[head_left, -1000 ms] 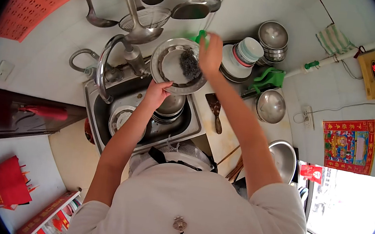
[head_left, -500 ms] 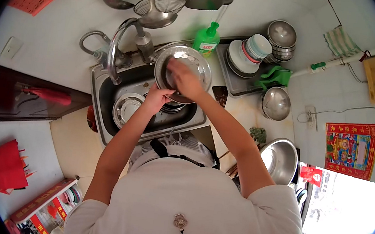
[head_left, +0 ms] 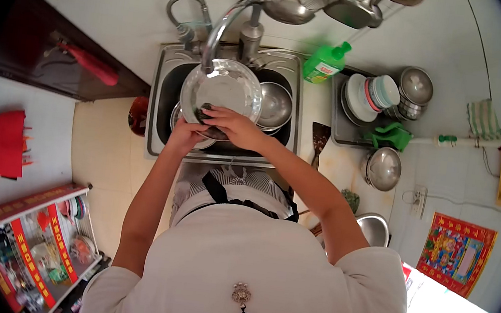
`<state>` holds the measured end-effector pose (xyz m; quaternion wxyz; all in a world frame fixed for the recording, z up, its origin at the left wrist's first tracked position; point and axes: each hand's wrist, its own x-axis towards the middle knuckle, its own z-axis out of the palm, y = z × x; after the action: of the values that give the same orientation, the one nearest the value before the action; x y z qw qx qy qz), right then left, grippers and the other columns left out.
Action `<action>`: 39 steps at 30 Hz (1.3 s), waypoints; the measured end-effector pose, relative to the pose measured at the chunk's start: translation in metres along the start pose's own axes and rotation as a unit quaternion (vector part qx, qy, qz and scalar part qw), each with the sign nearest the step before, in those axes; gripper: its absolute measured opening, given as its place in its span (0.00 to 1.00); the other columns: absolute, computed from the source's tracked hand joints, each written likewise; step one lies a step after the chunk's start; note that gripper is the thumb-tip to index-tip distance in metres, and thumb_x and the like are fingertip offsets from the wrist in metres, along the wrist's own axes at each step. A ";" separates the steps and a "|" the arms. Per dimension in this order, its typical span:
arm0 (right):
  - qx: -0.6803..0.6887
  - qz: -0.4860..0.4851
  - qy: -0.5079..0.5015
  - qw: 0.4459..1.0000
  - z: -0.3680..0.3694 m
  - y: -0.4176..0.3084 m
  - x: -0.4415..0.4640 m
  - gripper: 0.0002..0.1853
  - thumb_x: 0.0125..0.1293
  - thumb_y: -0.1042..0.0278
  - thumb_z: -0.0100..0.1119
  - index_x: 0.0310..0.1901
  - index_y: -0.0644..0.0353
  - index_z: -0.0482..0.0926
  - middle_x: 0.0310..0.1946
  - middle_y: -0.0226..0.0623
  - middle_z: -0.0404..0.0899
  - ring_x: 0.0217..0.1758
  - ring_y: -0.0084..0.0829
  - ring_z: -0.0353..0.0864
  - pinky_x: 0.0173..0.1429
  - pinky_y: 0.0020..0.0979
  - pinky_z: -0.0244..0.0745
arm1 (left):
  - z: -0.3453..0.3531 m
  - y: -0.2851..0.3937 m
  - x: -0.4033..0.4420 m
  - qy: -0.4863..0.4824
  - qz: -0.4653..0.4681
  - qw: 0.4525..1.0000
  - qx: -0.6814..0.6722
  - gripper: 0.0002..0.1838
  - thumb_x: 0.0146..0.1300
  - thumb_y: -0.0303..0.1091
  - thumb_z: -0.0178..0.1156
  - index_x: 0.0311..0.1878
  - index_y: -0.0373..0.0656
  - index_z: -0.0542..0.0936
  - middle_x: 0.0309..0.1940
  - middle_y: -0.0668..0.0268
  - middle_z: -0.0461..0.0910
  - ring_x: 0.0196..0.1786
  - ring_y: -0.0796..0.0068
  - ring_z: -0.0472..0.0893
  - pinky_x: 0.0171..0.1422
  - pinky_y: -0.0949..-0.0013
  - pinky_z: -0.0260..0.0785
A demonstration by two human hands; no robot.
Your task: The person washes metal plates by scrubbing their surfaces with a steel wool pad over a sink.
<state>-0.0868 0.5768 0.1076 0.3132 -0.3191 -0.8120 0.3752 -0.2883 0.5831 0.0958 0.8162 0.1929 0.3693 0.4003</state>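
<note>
A shiny metal plate (head_left: pixel 228 89) is tilted over the sink (head_left: pixel 154 118), just below the tap (head_left: pixel 213 40). My left hand (head_left: pixel 184 138) grips its near-left rim, with the thumb on top and the other fingers hidden underneath. On the near part of the plate, my right hand (head_left: pixel 236 129) presses a dark scouring pad (head_left: pixel 205 112) that shows partly beyond the fingers. A metal bowl (head_left: pixel 275 107) rests in the sink to the right of the plate. More dishes lie under the plate, mostly covered by it and my hands.
A green detergent bottle (head_left: pixel 325 62) stands behind the sink's right corner. Stacked bowls and plates (head_left: pixel 361 98) sit on a tray (head_left: pixel 337 114) at the right. Metal bowls (head_left: pixel 383 169) are on the counter. Ladles (head_left: pixel 288 9) hang above the tap.
The plate has shifted left to beneath the tap, exposing the bowl in the sink. My right hand has moved from the plate's middle to its near edge. The view has also turned.
</note>
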 end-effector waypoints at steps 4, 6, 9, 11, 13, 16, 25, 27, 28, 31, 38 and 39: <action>-0.156 0.069 0.063 0.983 -0.007 0.026 0.019 0.24 0.56 0.82 0.45 0.56 0.58 0.71 0.64 0.41 0.62 0.67 0.44 0.60 0.69 0.38 0.57 | -0.015 0.012 -0.032 0.083 0.013 0.996 0.037 0.28 0.49 0.11 0.53 0.56 0.39 0.67 0.50 0.56 0.74 0.50 0.60 0.77 0.52 0.59 0.74; -0.172 0.028 0.098 0.980 0.003 0.018 0.048 0.23 0.56 0.81 0.45 0.56 0.59 0.71 0.64 0.42 0.63 0.67 0.46 0.59 0.69 0.41 0.55 | -0.012 0.010 -0.036 0.079 0.008 0.996 0.028 0.27 0.50 0.11 0.53 0.56 0.39 0.67 0.49 0.56 0.74 0.50 0.60 0.78 0.52 0.59 0.74; -0.167 -0.053 0.062 0.983 0.034 -0.011 0.072 0.21 0.58 0.78 0.46 0.54 0.58 0.72 0.63 0.43 0.63 0.66 0.47 0.60 0.69 0.42 0.54 | -0.026 0.005 -0.036 0.064 0.029 0.998 -0.006 0.27 0.50 0.11 0.53 0.56 0.39 0.67 0.47 0.56 0.75 0.46 0.63 0.79 0.47 0.64 0.76; -0.036 -0.095 -0.081 0.991 0.046 -0.025 0.065 0.20 0.60 0.77 0.47 0.55 0.57 0.72 0.64 0.40 0.62 0.68 0.42 0.59 0.70 0.39 0.54 | -0.052 0.002 -0.039 0.061 0.040 0.996 -0.042 0.27 0.50 0.10 0.52 0.56 0.39 0.67 0.48 0.55 0.75 0.47 0.62 0.79 0.47 0.64 0.76; 0.000 -0.063 -0.112 0.992 0.038 -0.025 0.057 0.20 0.59 0.77 0.48 0.55 0.57 0.72 0.64 0.39 0.63 0.67 0.41 0.60 0.70 0.39 0.55 | -0.055 0.008 -0.053 0.063 0.070 0.994 -0.062 0.28 0.49 0.08 0.50 0.56 0.38 0.66 0.49 0.56 0.74 0.48 0.61 0.78 0.49 0.63 0.75; -0.139 -0.031 -0.031 0.989 0.027 0.000 0.063 0.21 0.60 0.74 0.48 0.57 0.57 0.70 0.64 0.41 0.62 0.67 0.41 0.59 0.69 0.41 0.54 | -0.053 0.015 -0.066 0.109 0.059 0.991 -0.054 0.28 0.49 0.08 0.50 0.56 0.37 0.66 0.49 0.55 0.74 0.50 0.59 0.78 0.52 0.61 0.75; -0.080 -0.042 -0.035 0.995 0.079 -0.025 0.099 0.27 0.58 0.75 0.48 0.62 0.56 0.64 0.68 0.41 0.55 0.71 0.41 0.53 0.72 0.45 0.46 | -0.052 0.028 -0.040 0.111 0.001 0.994 -0.007 0.30 0.50 0.11 0.54 0.58 0.42 0.64 0.48 0.57 0.74 0.49 0.61 0.78 0.49 0.61 0.76; -0.158 -0.032 -0.023 0.987 0.073 -0.016 0.103 0.26 0.59 0.74 0.46 0.62 0.55 0.65 0.68 0.38 0.55 0.71 0.41 0.54 0.72 0.46 0.48 | -0.053 0.038 -0.041 0.074 -0.033 0.996 0.037 0.31 0.51 0.12 0.54 0.59 0.43 0.63 0.48 0.57 0.75 0.49 0.61 0.78 0.50 0.61 0.75; -0.222 0.000 0.037 0.974 0.070 -0.004 0.110 0.25 0.60 0.74 0.45 0.62 0.55 0.65 0.68 0.38 0.55 0.71 0.41 0.54 0.71 0.47 0.49 | -0.056 0.037 -0.038 0.062 -0.048 0.996 0.043 0.31 0.51 0.12 0.55 0.59 0.43 0.63 0.47 0.58 0.75 0.47 0.63 0.79 0.48 0.62 0.76; -0.264 0.159 0.187 0.933 0.046 0.007 0.128 0.24 0.60 0.76 0.44 0.61 0.56 0.66 0.68 0.40 0.55 0.70 0.42 0.55 0.70 0.46 0.52 | -0.062 0.048 -0.032 0.041 -0.074 0.996 0.020 0.31 0.50 0.11 0.56 0.59 0.43 0.63 0.47 0.59 0.76 0.45 0.65 0.81 0.43 0.65 0.78; -0.148 0.098 0.182 0.967 0.100 -0.023 0.122 0.25 0.60 0.78 0.45 0.61 0.58 0.65 0.66 0.46 0.57 0.70 0.44 0.55 0.71 0.41 0.50 | -0.082 0.076 -0.006 -0.057 -0.110 0.990 0.067 0.31 0.50 0.13 0.56 0.58 0.45 0.64 0.48 0.60 0.75 0.44 0.64 0.80 0.42 0.64 0.78; -0.145 0.084 0.139 0.976 0.098 -0.030 0.118 0.25 0.60 0.78 0.45 0.61 0.58 0.65 0.66 0.46 0.57 0.70 0.44 0.55 0.72 0.41 0.50 | -0.083 0.076 -0.006 -0.063 -0.118 0.988 0.072 0.31 0.50 0.13 0.56 0.58 0.46 0.64 0.48 0.61 0.75 0.45 0.64 0.80 0.42 0.64 0.78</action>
<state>-0.2391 0.6100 0.1124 0.3413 -0.4769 -0.7765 0.2304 -0.3930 0.6262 0.0907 0.8631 0.2312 0.3655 0.2606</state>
